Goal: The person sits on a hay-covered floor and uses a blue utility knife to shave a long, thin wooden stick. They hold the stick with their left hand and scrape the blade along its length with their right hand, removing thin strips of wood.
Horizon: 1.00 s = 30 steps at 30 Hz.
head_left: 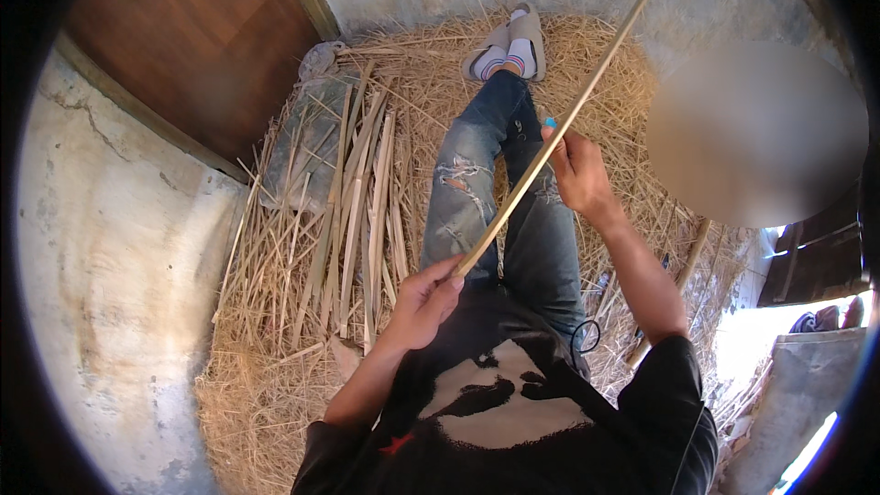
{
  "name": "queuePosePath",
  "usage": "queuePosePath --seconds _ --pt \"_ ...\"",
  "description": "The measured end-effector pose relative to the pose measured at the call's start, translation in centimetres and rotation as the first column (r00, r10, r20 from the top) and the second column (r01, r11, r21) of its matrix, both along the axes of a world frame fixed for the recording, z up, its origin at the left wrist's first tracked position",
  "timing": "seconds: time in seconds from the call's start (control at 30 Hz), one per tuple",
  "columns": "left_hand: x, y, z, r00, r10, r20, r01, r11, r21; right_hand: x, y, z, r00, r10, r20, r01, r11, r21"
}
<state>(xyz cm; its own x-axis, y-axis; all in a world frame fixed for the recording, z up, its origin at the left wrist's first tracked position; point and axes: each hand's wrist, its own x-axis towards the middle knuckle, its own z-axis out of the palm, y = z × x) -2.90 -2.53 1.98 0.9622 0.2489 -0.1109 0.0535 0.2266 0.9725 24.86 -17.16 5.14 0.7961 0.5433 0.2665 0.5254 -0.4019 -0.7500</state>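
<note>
A long, thin bamboo strip (600, 71) slants across my lap from lower left to the upper right edge. My left hand (424, 304) pinches its lower end at my waist. Above my right thigh, my right hand (579, 176) is closed beside the middle of the strip, thumb upward. A small blue object (550, 123) sticks out at its thumb, against the strip; the rest of that object is hidden by the strip and fingers, so its kind does not show. To the left of my legs lie several split bamboo strips (353, 211), roughly lengthwise on the straw.
Loose straw and shavings (266, 403) cover the floor. A grey stone slab (312, 142) sits under some strips, near a brown door (197, 46). Weathered walls (119, 266) stand at the left and far side. A pole (694, 252) lies at the right, near a grey block (797, 385).
</note>
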Motion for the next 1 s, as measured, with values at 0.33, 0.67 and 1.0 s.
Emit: queuePosePath --seconds 0.33,0.67,1.0 --pt "2.7 0.9 1.7 0.992 0.126 0.023 -0.124 0.990 -0.074 -9.2 0.7 -0.2 0.882 0.457 0.114 -0.449 0.889 -0.084" --pt "1.6 0.0 1.0 0.989 0.146 -0.031 -0.145 0.989 0.027 -3.8 1.1 0.2 0.960 0.272 0.066 -0.267 0.961 -0.067" --pt "0.9 -0.1 0.9 0.990 0.103 -0.094 -0.102 0.995 0.017 -1.5 0.5 0.1 0.967 0.255 0.026 -0.253 0.966 -0.053"
